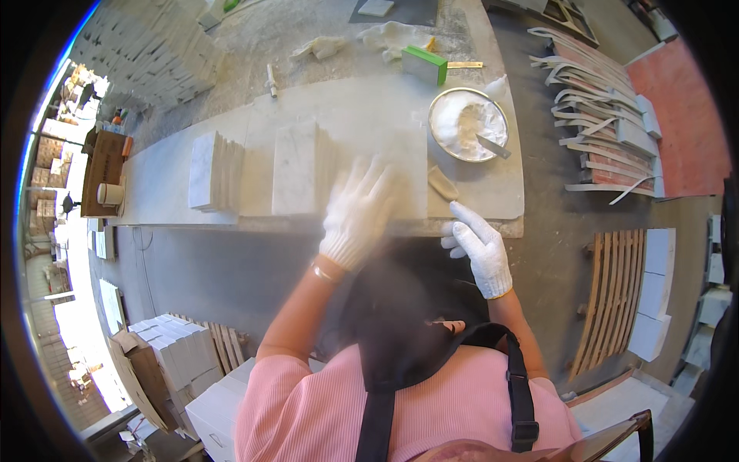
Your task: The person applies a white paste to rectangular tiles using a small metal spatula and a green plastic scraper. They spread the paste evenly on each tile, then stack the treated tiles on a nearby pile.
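My left hand (358, 212), in a white knit glove, is over the table's near edge, blurred by motion, fingers stretched out and nothing visible in them. Just left of it, a row of white marble-like tiles (295, 171) stands on edge, with a second row of tiles (212, 171) farther left. My right hand (481, 250), also gloved, hangs at the near edge with its index finger extended. That fingertip is by a small tan block (443, 184) lying on the table; I cannot tell whether they touch. Beyond it sits a round bowl (433, 127) of white paste, a putty knife (493, 146) in it.
A green-and-white block (424, 65), crumpled cloths (392, 38) and a pale stick (272, 81) lie farther back on the table. Stacked tiles (146, 50) fill the far left. A cardboard box (104, 171) stands at the left end. Pale strips (593, 115) and a wooden pallet (612, 300) are at right.
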`<state>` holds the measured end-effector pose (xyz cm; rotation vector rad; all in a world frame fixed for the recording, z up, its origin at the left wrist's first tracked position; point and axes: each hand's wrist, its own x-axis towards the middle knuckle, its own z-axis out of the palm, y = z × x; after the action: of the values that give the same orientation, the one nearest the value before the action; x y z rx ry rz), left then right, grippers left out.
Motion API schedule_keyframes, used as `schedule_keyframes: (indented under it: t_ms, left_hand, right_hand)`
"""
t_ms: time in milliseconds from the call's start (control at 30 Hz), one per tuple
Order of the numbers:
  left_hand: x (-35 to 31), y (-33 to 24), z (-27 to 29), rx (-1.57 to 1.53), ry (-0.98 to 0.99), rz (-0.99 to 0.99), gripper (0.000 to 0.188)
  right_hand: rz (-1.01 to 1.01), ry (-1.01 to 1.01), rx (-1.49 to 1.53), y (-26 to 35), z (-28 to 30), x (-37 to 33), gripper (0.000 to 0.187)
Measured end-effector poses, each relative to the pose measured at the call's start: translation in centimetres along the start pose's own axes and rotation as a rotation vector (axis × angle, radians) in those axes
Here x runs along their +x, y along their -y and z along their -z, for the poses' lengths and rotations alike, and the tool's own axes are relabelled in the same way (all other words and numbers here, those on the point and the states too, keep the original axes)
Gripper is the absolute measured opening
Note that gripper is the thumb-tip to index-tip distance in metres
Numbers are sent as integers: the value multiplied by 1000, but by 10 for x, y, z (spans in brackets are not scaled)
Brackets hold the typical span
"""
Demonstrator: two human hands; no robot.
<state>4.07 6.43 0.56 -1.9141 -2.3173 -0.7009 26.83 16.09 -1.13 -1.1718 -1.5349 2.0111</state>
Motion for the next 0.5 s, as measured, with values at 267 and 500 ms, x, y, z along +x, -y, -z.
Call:
schedule_keyframes:
  t_ms: [267,500]
  left_hand:
    - [-78,-18,17,-603,-38,721,40]
    - [-65,-25,7,-1221,47,898,43]
  right_hand:
    - [-41,150,-70,7,-30,35,31]
    - [31,102,-147,17,-35,37,26]
